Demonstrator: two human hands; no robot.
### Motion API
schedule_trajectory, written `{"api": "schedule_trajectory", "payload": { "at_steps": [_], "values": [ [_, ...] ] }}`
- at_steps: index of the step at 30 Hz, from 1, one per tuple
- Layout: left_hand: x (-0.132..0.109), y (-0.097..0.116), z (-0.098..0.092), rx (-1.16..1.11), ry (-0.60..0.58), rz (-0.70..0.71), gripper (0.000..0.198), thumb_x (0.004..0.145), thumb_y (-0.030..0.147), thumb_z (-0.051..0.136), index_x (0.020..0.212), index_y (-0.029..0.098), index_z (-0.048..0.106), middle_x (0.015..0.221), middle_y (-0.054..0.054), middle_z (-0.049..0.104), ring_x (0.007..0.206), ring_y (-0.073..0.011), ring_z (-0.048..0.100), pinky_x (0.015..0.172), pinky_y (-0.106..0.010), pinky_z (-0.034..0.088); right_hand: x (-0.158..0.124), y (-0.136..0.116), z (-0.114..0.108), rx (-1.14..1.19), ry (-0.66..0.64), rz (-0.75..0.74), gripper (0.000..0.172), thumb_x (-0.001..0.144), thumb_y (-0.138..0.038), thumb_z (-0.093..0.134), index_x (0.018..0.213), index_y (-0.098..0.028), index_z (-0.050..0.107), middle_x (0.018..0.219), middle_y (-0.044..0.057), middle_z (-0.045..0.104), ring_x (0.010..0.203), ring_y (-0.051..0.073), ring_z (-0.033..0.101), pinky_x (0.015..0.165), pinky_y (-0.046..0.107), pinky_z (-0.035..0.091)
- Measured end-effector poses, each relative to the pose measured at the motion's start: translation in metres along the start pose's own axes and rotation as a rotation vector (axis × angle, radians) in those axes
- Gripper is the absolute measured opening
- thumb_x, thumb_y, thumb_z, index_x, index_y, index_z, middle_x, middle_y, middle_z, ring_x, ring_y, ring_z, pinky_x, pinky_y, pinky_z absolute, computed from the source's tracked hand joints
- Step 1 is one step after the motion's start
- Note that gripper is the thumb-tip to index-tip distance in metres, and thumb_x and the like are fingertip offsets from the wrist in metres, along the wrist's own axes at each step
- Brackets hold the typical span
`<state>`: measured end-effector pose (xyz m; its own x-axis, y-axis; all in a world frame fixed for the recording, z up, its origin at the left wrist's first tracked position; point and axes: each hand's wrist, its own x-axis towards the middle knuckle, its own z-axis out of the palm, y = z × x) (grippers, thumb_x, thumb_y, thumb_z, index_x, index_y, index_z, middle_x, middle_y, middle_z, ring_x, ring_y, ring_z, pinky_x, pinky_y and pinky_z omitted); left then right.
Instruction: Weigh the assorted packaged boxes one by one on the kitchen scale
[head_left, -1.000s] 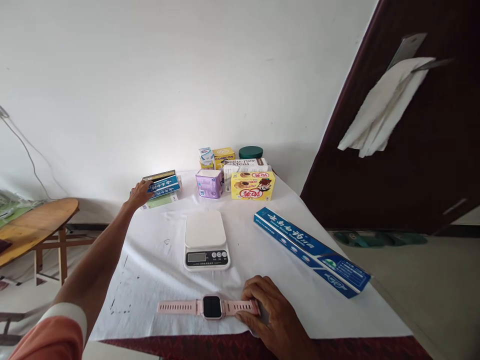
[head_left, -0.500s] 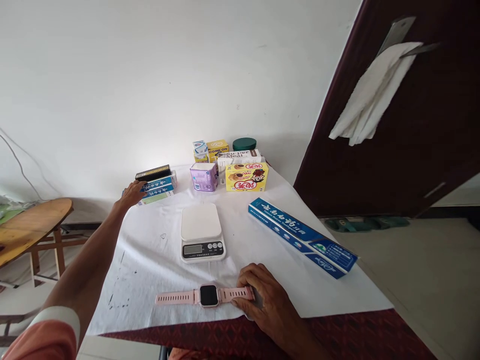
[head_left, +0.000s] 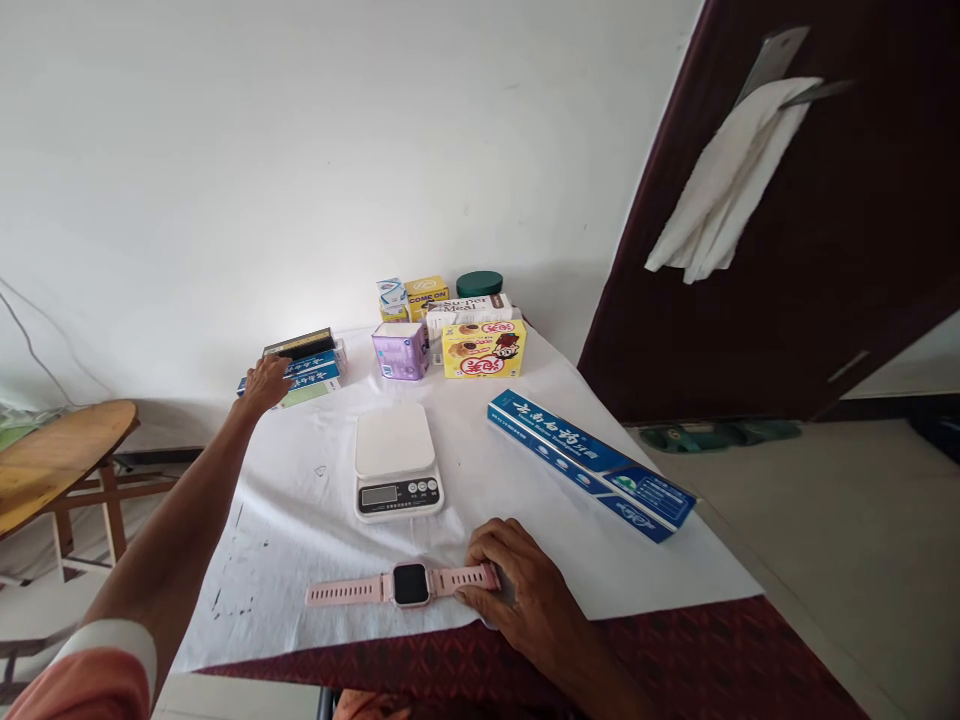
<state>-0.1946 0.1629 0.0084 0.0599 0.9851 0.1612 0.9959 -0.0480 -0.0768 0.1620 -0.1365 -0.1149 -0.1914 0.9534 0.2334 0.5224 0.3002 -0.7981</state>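
Your view has shifted since a second ago, so the things sit further left and higher in it, and the black box [head_left: 304, 346] shows more of its dark face; both your hands keep their places on the worktop [head_left: 292, 510]. Your left grip [head_left: 266, 383] lies at full reach over the left end of the blue packaging [head_left: 315, 374], fingers spread across it; you cannot tell from here whether it has hold of anything. The black box lies just behind that grip, and a green-and-white box [head_left: 311, 395] shows in front of the blue packaging. Your right grip [head_left: 529, 588] is curled half open around the strap end of the pink watch [head_left: 410, 585], which lies stretched out flat to its left; whether thumb and fingers pinch the strap, you cannot tell. Beyond the watch, ahead and left of your right grip, stands the white scale [head_left: 396, 440]; a long blue toothpaste box [head_left: 585, 462] lies slantwise, ahead and right of that grip; further ahead stand the purple pack [head_left: 401, 352] and, just right of it, the yellow box [head_left: 480, 352].
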Motion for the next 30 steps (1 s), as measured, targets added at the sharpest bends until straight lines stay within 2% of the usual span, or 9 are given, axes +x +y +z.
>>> {"api": "schedule_trajectory", "payload": {
  "at_steps": [3, 5, 7, 10, 14, 18, 21, 24, 30],
  "values": [
    [-0.013, 0.027, -0.008, -0.005, 0.063, 0.071, 0.047, 0.094, 0.029, 0.055, 0.14, 0.023, 0.055, 0.148, -0.016, 0.052, 0.138, -0.038, 0.046, 0.109, -0.05, 0.04, 0.001, -0.003, -0.002, 0.012, -0.006, 0.011, 0.023, 0.08, -0.008, 0.072, 0.081, -0.023, 0.054, 0.091, 0.0, 0.06, 0.09, 0.021, 0.054, 0.08, 0.035, 0.044],
    [-0.024, 0.059, -0.015, -0.039, 0.126, 0.191, 0.046, 0.095, 0.031, 0.056, 0.141, 0.023, 0.054, 0.146, -0.015, 0.053, 0.136, -0.0367, 0.047, 0.108, -0.05, 0.041, 0.001, -0.004, -0.003, 0.021, -0.004, 0.008, 0.024, 0.08, -0.008, 0.073, 0.08, -0.022, 0.055, 0.091, 0.0, 0.06, 0.091, 0.021, 0.054, 0.08, 0.035, 0.043],
    [-0.038, 0.101, -0.024, -0.101, 0.176, 0.387, 0.045, 0.096, 0.03, 0.057, 0.14, 0.023, 0.054, 0.143, -0.015, 0.056, 0.133, -0.0353, 0.051, 0.106, -0.052, 0.042, 0.001, -0.005, -0.004, 0.031, 0.002, 0.001, 0.024, 0.079, -0.007, 0.075, 0.08, -0.022, 0.056, 0.092, 0.0, 0.06, 0.091, 0.021, 0.054, 0.08, 0.034, 0.043],
    [-0.061, 0.181, -0.034, -0.187, 0.147, 0.728, 0.047, 0.096, 0.029, 0.062, 0.141, 0.024, 0.05, 0.144, -0.014, 0.055, 0.133, -0.0316, 0.052, 0.108, -0.05, 0.042, 0.0, -0.004, -0.003, 0.03, 0.02, -0.013, 0.025, 0.079, -0.007, 0.076, 0.08, -0.022, 0.056, 0.092, 0.0, 0.06, 0.091, 0.02, 0.054, 0.08, 0.034, 0.042],
    [-0.094, 0.284, -0.032, -0.188, 0.116, 1.071, 0.064, 0.087, 0.031, 0.076, 0.143, 0.021, 0.045, 0.148, -0.018, 0.052, 0.136, -0.0336, 0.049, 0.11, -0.05, 0.039, -0.001, -0.005, -0.003, 0.009, 0.039, -0.015, 0.027, 0.077, -0.007, 0.077, 0.078, -0.022, 0.054, 0.09, 0.0, 0.059, 0.091, 0.02, 0.053, 0.08, 0.033, 0.042],
    [-0.11, 0.349, -0.016, -0.076, 0.03, 1.245, 0.072, 0.08, 0.03, 0.083, 0.14, 0.021, 0.045, 0.145, -0.016, 0.053, 0.136, -0.0327, 0.049, 0.11, -0.047, 0.038, -0.001, -0.005, -0.003, 0.0, 0.051, -0.015, 0.031, 0.076, -0.006, 0.076, 0.077, -0.022, 0.05, 0.089, -0.001, 0.059, 0.091, 0.02, 0.052, 0.082, 0.033, 0.042],
    [-0.109, 0.366, -0.006, 0.007, -0.079, 1.213, 0.053, 0.085, 0.019, 0.075, 0.132, 0.021, 0.052, 0.134, -0.014, 0.06, 0.13, -0.0304, 0.053, 0.109, -0.046, 0.038, -0.001, -0.005, -0.003, 0.011, 0.075, -0.031, 0.033, 0.077, -0.006, 0.077, 0.076, -0.022, 0.048, 0.088, -0.002, 0.057, 0.09, 0.019, 0.051, 0.081, 0.032, 0.041],
    [-0.109, 0.365, -0.006, 0.02, -0.122, 1.172, 0.039, 0.088, 0.017, 0.069, 0.125, 0.02, 0.055, 0.126, -0.012, 0.062, 0.121, -0.0285, 0.057, 0.105, -0.045, 0.039, -0.003, -0.004, -0.003, 0.026, 0.072, -0.038, 0.032, 0.078, -0.005, 0.077, 0.077, -0.021, 0.048, 0.089, -0.002, 0.057, 0.091, 0.018, 0.05, 0.081, 0.031, 0.041],
    [-0.129, 0.321, -0.047, 0.022, 0.017, 1.15, 0.031, 0.091, 0.022, 0.068, 0.12, 0.019, 0.056, 0.122, -0.011, 0.061, 0.117, -0.0283, 0.054, 0.103, -0.044, 0.038, -0.003, -0.005, -0.005, 0.043, 0.042, -0.001, 0.032, 0.075, -0.004, 0.077, 0.078, -0.021, 0.051, 0.09, -0.001, 0.058, 0.091, 0.019, 0.051, 0.08, 0.032, 0.04]
  ]
}}
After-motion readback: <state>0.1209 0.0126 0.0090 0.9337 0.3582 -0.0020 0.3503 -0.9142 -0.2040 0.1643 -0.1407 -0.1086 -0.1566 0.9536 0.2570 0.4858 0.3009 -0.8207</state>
